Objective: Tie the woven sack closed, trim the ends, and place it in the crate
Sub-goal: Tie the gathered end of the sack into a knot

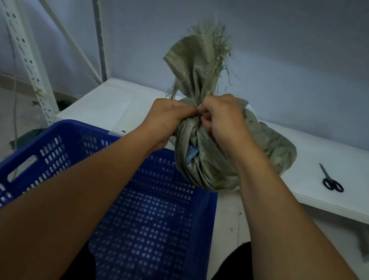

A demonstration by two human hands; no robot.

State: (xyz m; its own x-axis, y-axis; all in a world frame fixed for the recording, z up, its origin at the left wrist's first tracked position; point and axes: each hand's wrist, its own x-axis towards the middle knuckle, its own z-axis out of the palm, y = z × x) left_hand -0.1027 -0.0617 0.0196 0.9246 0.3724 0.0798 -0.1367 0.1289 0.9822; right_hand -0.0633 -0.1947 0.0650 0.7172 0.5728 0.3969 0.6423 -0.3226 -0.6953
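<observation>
Racking (pixel 19 36), white and perforated, stands at the far left, off the worktop's left end. Next comes the crate (pixel 24 173) — blue, slotted plastic, with a handle cut-out in its left wall. Its far wall lies against the front edge of the white worktop (pixel 359 165), near that edge's left end.

Above the crate's far wall, the left hand (pixel 170 117) grips the neck of the sack (pixel 200 157), its fingers curled tight round the gathered weave. The sack is grey-green and bunched. Its bulk is at the worktop's front edge, and its lower part hangs down over the crate's far right corner. Whether any of it rests on the worktop I cannot tell. A bit of blue shows through a fold low on its front. Its frayed top stands upright above both hands, with loose strands sticking out.

The right hand (pixel 224 117) touches the left at the same neck — fingers curled in and pinching the weave there.

Further right, well apart from the sack, black-handled scissors (pixel 330 179) lie flat on the worktop with blades closed and handles toward the front edge.
</observation>
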